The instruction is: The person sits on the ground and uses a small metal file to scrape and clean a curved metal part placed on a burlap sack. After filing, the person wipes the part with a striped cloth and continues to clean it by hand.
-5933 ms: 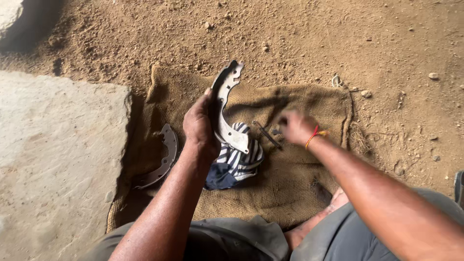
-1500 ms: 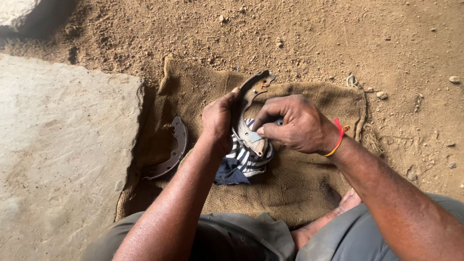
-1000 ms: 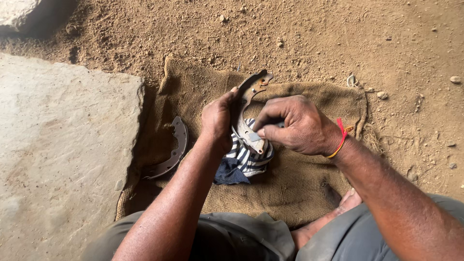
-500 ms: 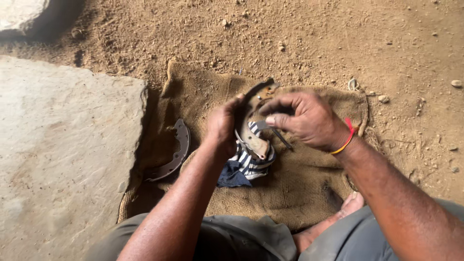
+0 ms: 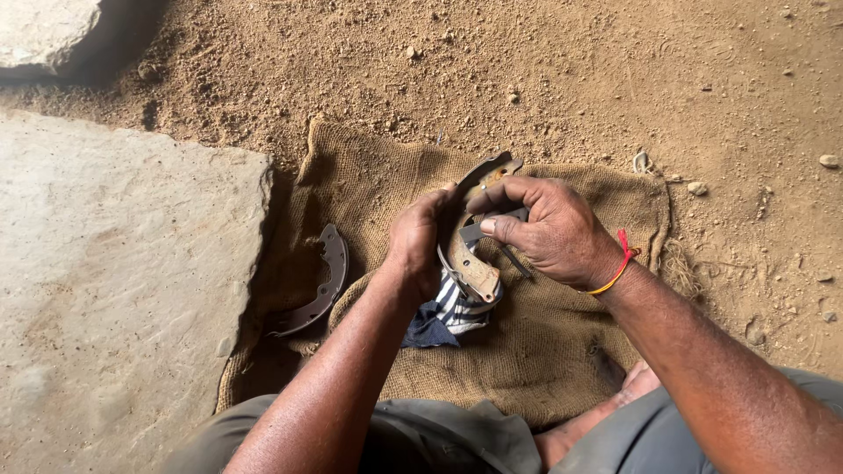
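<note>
Head view: a seated person looks down at both bare hands working over a burlap sack spread on dirt.
Left hand: the left hand wraps around the curved brake shoe, fingers pressed together along its back edge and the thumb hidden behind it, so the part stands nearly upright and steady.
Right hand: the right hand comes in from the other side, thumb and forefinger pinching a small dark metal piece against the face of the shoe; the other fingers curl over the top. A red and yellow thread band circles that wrist.
Brake shoe position: raised above the middle of the sack, between the two hands, its lower end touching a striped blue and white cloth that seems to cushion it.
Thin rod: a slim dark tool or pin shows just below the right fingers; whether it is held cannot be told.
Second shoe: another curved brake shoe lies flat at the sack's left edge, well apart from the hands.
Surface: loose brown dirt ground with small pebbles.
Surroundings: a broad flat stone slab borders the sack on the left; the person's grey trousers fill the bottom edge.
</note>
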